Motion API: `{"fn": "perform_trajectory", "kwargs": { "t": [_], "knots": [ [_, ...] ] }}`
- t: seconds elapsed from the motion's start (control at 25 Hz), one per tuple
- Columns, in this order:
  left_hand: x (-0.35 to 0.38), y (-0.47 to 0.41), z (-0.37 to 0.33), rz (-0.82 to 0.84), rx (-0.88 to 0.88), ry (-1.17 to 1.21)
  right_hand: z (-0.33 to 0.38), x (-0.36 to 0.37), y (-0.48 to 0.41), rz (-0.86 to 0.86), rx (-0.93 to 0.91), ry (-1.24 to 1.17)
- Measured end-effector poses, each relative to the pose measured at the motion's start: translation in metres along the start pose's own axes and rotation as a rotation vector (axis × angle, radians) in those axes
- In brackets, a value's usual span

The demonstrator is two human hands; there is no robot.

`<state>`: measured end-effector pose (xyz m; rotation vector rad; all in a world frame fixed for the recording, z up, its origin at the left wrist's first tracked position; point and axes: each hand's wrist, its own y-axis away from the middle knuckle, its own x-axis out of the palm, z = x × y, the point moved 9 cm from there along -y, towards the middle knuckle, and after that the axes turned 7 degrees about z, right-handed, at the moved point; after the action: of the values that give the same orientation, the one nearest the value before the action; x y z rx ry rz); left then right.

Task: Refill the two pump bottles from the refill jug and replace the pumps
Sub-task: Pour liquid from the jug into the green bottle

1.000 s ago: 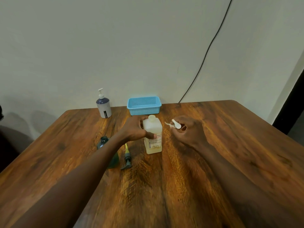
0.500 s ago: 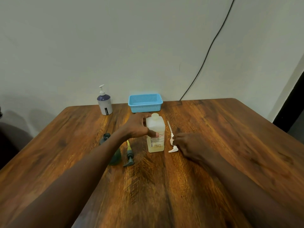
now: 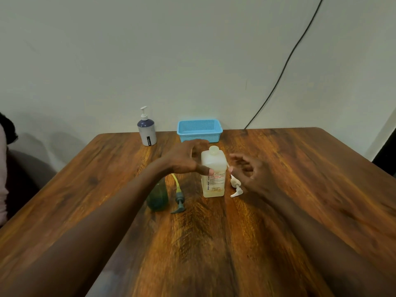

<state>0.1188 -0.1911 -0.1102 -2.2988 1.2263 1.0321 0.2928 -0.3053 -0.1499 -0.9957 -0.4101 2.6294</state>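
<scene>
Two pumps are off and lying on the table [image 3: 278, 189]: a white pump [image 3: 235, 187] just right of the clear square bottle [image 3: 213, 174], a grey pump [image 3: 179, 200] with a yellow tube beside the green bottle [image 3: 158, 197]. Left hand [image 3: 184, 160] is spread loosely around the clear bottle's shoulder, thumb touching its front, not clamped. Right hand [image 3: 251, 171] hovers above the white pump, fingers apart, holding nothing. Both bottles look uncapped (clear one nearly empty), so I'd judge the opening step done. Next: pouring, which needs a firm grip and a lined-up spout. Purple bottle [image 3: 146, 132] and blue basket [image 3: 199, 130] sit at the far edge, untouched.
</scene>
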Motion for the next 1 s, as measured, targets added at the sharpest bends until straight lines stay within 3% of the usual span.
{"fn": "perform_trajectory", "kwargs": {
  "t": [0.2,0.48,0.76,1.0],
  "knots": [
    [-0.049,0.038,0.018,-0.065,-0.075,0.090,0.027,0.012,-0.017,-0.040,-0.020,-0.147],
    [-0.056,0.101,0.067,-0.006,-0.141,0.124,0.013,0.048,-0.017,0.123,0.093,-0.281],
    [-0.032,0.116,0.095,0.076,-0.178,-0.063,-0.003,0.058,-0.018,0.141,0.209,-0.240],
    [-0.024,0.118,0.114,-0.095,-0.227,0.082,0.005,0.057,-0.017,0.072,0.228,-0.229]
  ]
}}
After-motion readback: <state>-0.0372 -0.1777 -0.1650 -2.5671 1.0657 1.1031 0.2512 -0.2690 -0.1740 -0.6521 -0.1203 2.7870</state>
